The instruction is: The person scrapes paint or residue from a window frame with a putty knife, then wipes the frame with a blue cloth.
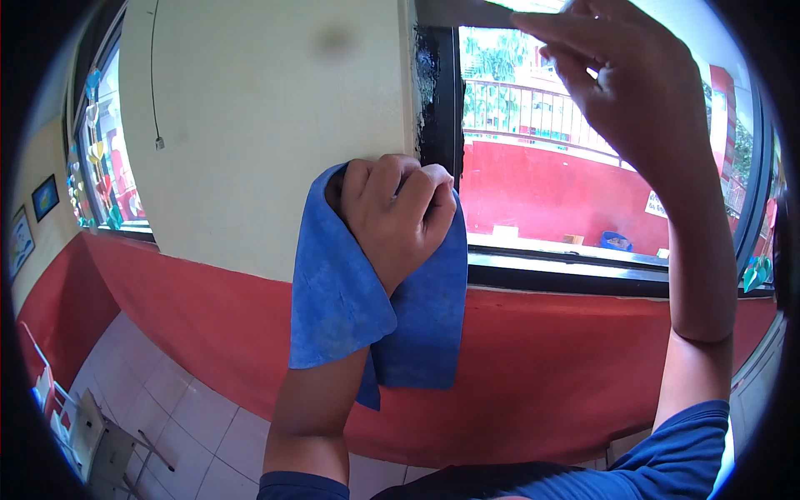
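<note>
My left hand (398, 212) is closed on a blue cloth (337, 292), which drapes over the wrist and hangs down on both sides. The knuckles are close to the black window frame (457, 108), at the edge of the cream wall. Higher up on the right, my right hand (629, 79) is raised in front of the window, fingers bent and pointing left. Its fingertips meet the end of a dark flat strip (471, 14) at the top of the view. The far end of this strip is cut off, and its kind cannot be made out.
Below the window runs a black sill (575, 277) above a red lower wall (533, 375). A cord (154, 75) hangs on the cream wall (250, 125). A chair (100, 433) stands on the tiled floor at the lower left. Outside are a railing and a blue basket (616, 242).
</note>
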`<state>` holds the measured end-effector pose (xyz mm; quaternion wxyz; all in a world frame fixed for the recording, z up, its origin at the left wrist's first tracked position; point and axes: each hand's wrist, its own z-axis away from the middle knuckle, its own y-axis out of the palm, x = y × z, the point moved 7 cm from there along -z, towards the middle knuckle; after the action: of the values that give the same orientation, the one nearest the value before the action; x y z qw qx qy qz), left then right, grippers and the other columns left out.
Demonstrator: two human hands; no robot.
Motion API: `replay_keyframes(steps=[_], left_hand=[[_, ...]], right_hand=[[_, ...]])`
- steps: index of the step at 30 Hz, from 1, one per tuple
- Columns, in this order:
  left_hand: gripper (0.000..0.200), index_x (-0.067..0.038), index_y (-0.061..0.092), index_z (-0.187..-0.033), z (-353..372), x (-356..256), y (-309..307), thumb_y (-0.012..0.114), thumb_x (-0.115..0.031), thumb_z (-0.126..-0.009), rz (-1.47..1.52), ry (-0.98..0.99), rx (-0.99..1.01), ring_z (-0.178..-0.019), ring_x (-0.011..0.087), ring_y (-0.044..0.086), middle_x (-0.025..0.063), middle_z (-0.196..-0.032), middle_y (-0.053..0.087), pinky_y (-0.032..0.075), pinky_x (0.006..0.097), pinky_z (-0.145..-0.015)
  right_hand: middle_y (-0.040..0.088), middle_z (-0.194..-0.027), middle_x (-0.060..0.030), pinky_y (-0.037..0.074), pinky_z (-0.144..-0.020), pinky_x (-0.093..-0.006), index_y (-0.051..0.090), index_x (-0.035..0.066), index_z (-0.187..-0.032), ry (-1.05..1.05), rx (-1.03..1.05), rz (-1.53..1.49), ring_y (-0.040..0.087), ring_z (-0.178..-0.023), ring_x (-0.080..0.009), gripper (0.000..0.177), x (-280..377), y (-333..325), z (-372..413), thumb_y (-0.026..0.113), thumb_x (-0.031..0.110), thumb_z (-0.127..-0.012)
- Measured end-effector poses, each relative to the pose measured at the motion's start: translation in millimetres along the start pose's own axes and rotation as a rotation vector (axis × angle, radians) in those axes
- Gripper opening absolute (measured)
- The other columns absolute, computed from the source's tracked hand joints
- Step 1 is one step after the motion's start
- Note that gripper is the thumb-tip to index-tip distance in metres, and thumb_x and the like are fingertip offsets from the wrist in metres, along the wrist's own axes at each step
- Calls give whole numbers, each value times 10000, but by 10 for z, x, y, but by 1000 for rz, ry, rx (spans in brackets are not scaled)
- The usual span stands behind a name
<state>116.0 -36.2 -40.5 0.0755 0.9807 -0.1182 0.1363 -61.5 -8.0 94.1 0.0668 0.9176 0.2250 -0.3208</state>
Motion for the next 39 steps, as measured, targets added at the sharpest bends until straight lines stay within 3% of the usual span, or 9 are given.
replay_keyframes(steps=[5,10,14,17,20,24,28,29,39], left_hand=[[178,-138,702,-892,6,-5,4,810,-79,-762,-5,0,3,-792,233,610,28,-862,642,478,381,-702],[184,-140,702,-900,-4,-18,-9,811,-80,-765,-8,-2,-2,-791,234,612,27,-861,643,478,379,-706],[190,-219,715,-902,43,38,30,822,-159,-756,-46,-25,-7,-816,197,595,-41,-896,644,496,361,-730],[190,-218,714,-901,41,30,27,820,-156,-757,-47,-24,-4,-817,198,597,-39,-894,643,497,360,-729],[191,-214,712,-901,43,40,23,817,-148,-755,-42,-19,-11,-818,199,598,-36,-891,644,497,359,-728],[192,-208,711,-900,42,35,32,813,-139,-753,-26,-14,-28,-818,200,598,-33,-889,644,497,358,-727],[192,-207,710,-899,41,36,28,814,-137,-753,-26,-11,-16,-816,202,597,-31,-893,644,496,359,-726],[192,-207,710,-899,36,34,25,814,-137,-753,-29,-13,-13,-816,202,596,-31,-894,645,496,360,-726],[178,-136,698,-888,-1,-2,-1,805,-71,-761,13,5,-29,-774,232,616,26,-848,648,475,385,-704]], right_hand=[[590,-772,-40,494,-643,-387,782,276,-1129,35,30,102,605,-699,-223,355,121,-69,-66,681,86,-847],[592,-772,-46,485,-656,-399,795,267,-1098,14,75,-73,595,-703,-228,324,-105,-7,-52,665,88,-861],[602,-767,-42,484,-667,-390,802,273,-1096,54,80,38,601,-709,-227,322,1,-12,-68,665,95,-865],[610,-764,-36,488,-673,-384,804,277,-1101,74,141,-128,611,-723,-225,324,-76,-41,-92,672,102,-863],[622,-774,-33,499,-670,-385,809,275,-1082,60,99,-20,622,-731,-223,316,42,-54,-70,674,104,-853],[630,-768,-36,506,-664,-394,811,229,-1024,19,117,-159,626,-716,-228,256,-155,35,-69,673,107,-845],[709,-922,-65,565,-684,-339,790,135,-1141,-185,138,-264,715,-794,-200,311,-217,184,24,781,5,-859],[702,-881,-63,557,-670,-334,801,133,-1113,-119,90,-395,697,-755,-189,303,-232,233,57,807,9,-837],[703,-934,-32,571,-629,-286,813,185,-1113,-154,79,-178,741,-780,-169,305,-157,161,176,813,40,-845]])
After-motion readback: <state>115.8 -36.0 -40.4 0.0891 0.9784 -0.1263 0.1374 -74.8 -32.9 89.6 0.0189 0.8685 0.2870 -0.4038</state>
